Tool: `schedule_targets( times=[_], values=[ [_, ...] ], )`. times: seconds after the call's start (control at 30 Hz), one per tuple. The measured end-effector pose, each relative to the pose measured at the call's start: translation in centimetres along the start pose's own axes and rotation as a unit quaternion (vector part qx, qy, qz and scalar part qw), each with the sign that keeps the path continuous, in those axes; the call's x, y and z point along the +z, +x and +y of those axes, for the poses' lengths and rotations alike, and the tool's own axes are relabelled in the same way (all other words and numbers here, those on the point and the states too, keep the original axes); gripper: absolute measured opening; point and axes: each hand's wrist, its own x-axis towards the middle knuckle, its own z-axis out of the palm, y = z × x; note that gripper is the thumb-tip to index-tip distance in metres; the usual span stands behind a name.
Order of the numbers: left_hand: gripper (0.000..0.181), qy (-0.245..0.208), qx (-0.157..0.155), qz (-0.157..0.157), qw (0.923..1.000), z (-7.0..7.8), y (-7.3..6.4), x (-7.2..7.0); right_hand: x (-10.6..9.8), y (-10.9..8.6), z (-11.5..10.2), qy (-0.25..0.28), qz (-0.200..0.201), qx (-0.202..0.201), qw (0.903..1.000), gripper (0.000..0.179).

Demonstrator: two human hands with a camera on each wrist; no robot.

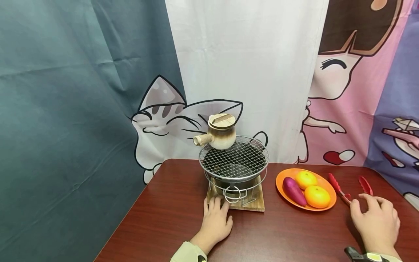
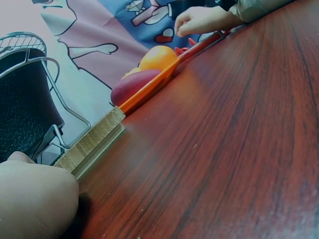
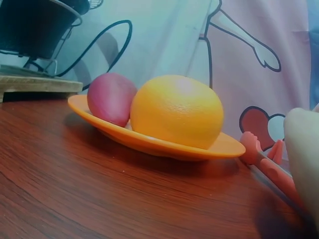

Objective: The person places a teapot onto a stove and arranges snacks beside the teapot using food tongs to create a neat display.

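Note:
My left hand (image 1: pixel 214 222) rests with relaxed fingers at the front edge of a wooden board (image 1: pixel 252 204). On that board stands a round tabletop grill (image 1: pixel 229 183) with a wire mesh (image 1: pixel 248 156) on top. A small beige-brown clay pot (image 1: pixel 224 136) with a wooden lid and side handle sits on the mesh's back left. My right hand (image 1: pixel 374 220) is over a pair of red-tipped tongs (image 1: pixel 338 189), fingers loosely bent. The tongs lie with their tips spread; the hand hides their rear part. In the left wrist view, my right hand (image 2: pixel 207 21) shows above the table.
An orange plate (image 1: pixel 281 189) between the grill and tongs holds a purple sweet potato (image 1: pixel 293 191) and two orange citrus fruits (image 1: pixel 317 196). The dark red wooden table (image 1: pixel 157 218) meets a cartoon-printed curtain (image 1: pixel 255 54) at the back.

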Motion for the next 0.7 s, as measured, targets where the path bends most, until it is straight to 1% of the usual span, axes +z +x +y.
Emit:
schedule_targets(
  times=[0.1,0.2,0.33,0.4,0.5,0.6,0.7],
  values=[
    [0.048,-0.002,0.000,0.003,1.0000,0.0,0.0,0.1,-0.1,0.3,0.3,-0.012,-0.044,0.021,0.9987,0.058],
    [0.048,-0.003,-0.001,-0.003,1.0000,0.0,0.0,0.0,-0.1,0.5,0.7,-0.031,-0.092,0.047,0.9941,0.071],
    [0.046,-0.003,-0.003,-0.011,0.9999,0.1,0.0,-0.2,-0.1,0.5,0.9,-0.057,-0.128,0.085,0.9864,0.083],
    [0.046,-0.003,-0.004,-0.014,0.9999,0.1,0.0,-0.2,-0.1,0.5,1.0,-0.071,-0.136,0.101,0.9829,0.089],
    [0.045,-0.002,-0.005,-0.018,0.9998,0.1,0.0,-0.2,-0.2,0.5,1.4,-0.095,-0.140,0.111,0.9793,0.096],
    [0.045,-0.002,-0.006,-0.022,0.9997,0.1,0.0,-0.2,-0.3,0.5,1.7,-0.103,-0.139,0.107,0.9791,0.101],
    [0.045,-0.003,-0.007,-0.022,0.9997,0.0,0.0,-0.2,-0.3,0.5,1.9,-0.097,-0.135,0.108,0.9802,0.103]
  ],
)
